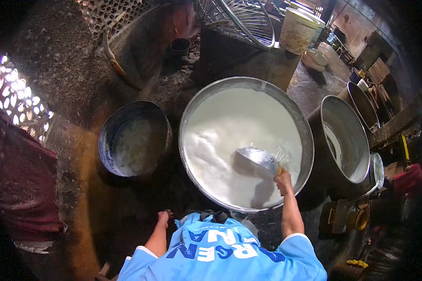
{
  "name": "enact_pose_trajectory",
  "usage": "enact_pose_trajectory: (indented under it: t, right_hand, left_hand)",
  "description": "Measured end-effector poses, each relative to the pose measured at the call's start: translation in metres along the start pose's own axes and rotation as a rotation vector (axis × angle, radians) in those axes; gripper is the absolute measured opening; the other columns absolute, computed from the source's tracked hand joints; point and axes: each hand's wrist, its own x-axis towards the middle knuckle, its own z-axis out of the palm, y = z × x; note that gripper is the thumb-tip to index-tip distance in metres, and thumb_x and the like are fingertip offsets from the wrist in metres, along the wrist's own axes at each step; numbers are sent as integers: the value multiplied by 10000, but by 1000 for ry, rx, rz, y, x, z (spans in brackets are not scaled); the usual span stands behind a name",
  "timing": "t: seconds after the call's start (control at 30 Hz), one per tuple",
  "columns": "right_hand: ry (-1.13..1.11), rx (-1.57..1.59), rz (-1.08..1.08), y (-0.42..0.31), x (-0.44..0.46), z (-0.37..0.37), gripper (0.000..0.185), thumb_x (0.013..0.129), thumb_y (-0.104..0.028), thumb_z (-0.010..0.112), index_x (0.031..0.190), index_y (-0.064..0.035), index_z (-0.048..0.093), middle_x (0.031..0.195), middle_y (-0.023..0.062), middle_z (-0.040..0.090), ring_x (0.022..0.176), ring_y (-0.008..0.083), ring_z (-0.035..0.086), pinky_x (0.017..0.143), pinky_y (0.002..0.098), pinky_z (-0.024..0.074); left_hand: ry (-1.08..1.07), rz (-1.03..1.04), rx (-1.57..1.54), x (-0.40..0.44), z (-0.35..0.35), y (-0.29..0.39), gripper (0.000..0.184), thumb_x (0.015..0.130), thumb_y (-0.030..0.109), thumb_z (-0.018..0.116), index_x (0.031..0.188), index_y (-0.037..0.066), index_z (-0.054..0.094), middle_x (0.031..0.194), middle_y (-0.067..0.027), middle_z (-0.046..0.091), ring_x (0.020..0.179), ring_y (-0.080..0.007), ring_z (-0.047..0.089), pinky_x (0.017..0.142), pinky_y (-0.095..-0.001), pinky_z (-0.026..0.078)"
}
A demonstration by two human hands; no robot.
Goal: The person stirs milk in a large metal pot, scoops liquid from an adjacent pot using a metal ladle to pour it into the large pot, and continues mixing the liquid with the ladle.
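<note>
My right hand point(283, 182) is closed around the yellowish handle of a large metal scoop point(259, 158). The scoop's bowl is tilted over the right half of a wide round metal vat point(186, 157), and small splashes show beside it. White milky liquid point(241, 114) fills much of the vat, with foam gathered on its left side. My left hand point(164, 217) hangs low beside my body, below the vat's left side. It holds nothing that I can see, and its fingers look loosely apart.
A dark round tub point(109, 157) stands left of the vat. On the right is a tall metal drum point(358, 161), with another metal container point(363, 105) behind it. A white bucket point(297, 32) and a wire rack point(244, 21) sit at the back. Dark red cloth point(23, 182) hangs on the left.
</note>
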Motion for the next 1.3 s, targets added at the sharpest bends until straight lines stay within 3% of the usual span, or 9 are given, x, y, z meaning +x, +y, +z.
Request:
enact_pose_trajectory:
  t: [0.07,0.3,0.5,0.63,0.8,0.93,1.0,1.23,1.3]
  right_hand:
    - [-23,11,-8,9,-3,23,460,620,-32,558,1077,-65,597,590,52,557,427,140,509,374,300,437]
    - [-114,-14,-77,-3,-44,90,454,620,-46,570,1074,-37,575,589,79,567,442,169,548,397,315,467]
    - [-231,-3,12,-70,-89,114,442,616,-27,602,1055,-26,549,595,70,556,453,168,554,401,319,477]
    - [-257,33,62,-123,-108,105,549,605,-10,618,1146,-51,533,632,45,543,463,141,524,400,300,466]
    - [-323,-25,-98,-206,-85,66,579,597,5,625,1166,-68,547,612,21,531,470,115,519,407,297,450]
    - [-115,-172,-359,-279,-44,75,570,601,-22,613,1161,-104,542,627,90,572,482,168,548,424,316,459]
    - [58,-181,-521,-276,-3,107,514,631,-27,576,1138,-103,542,646,135,588,521,206,582,443,330,486]
    - [-108,-463,-277,-214,65,154,441,670,-20,540,1105,-89,549,742,132,634,567,240,625,457,335,529]
    - [-129,-496,-217,-212,45,149,339,672,-15,527,1008,-24,566,719,148,630,569,246,629,462,348,528]
  left_hand:
    - [1,11,-31,11,-1,0,251,855,84,386,955,-30,586,856,-137,632,702,-249,623,624,-349,538]
    - [-105,-34,-14,38,-2,43,283,858,142,377,1015,63,598,881,-95,643,686,-211,618,580,-340,468]
    - [-147,-35,21,68,-14,76,284,853,185,427,1064,81,587,917,-84,639,699,-200,613,571,-331,451]
    - [-167,-57,-33,87,-25,89,274,846,198,478,1068,78,585,921,-86,641,698,-191,615,545,-321,449]
    - [-143,-66,-92,108,-44,85,267,844,193,494,1067,79,588,920,-85,646,717,-197,617,588,-340,463]
    - [-125,-92,-114,111,-60,73,272,840,214,508,1066,87,589,917,-85,646,746,-207,614,639,-372,466]
    - [-124,-94,-110,107,-67,68,273,837,226,517,1063,92,591,912,-83,645,743,-206,611,637,-375,464]
    - [-119,-181,-155,102,-79,31,248,839,228,518,1046,115,594,915,-76,641,720,-200,604,602,-360,455]
    - [-94,-206,-134,91,-81,31,223,845,210,506,1030,116,589,909,-73,635,710,-199,601,567,-343,448]
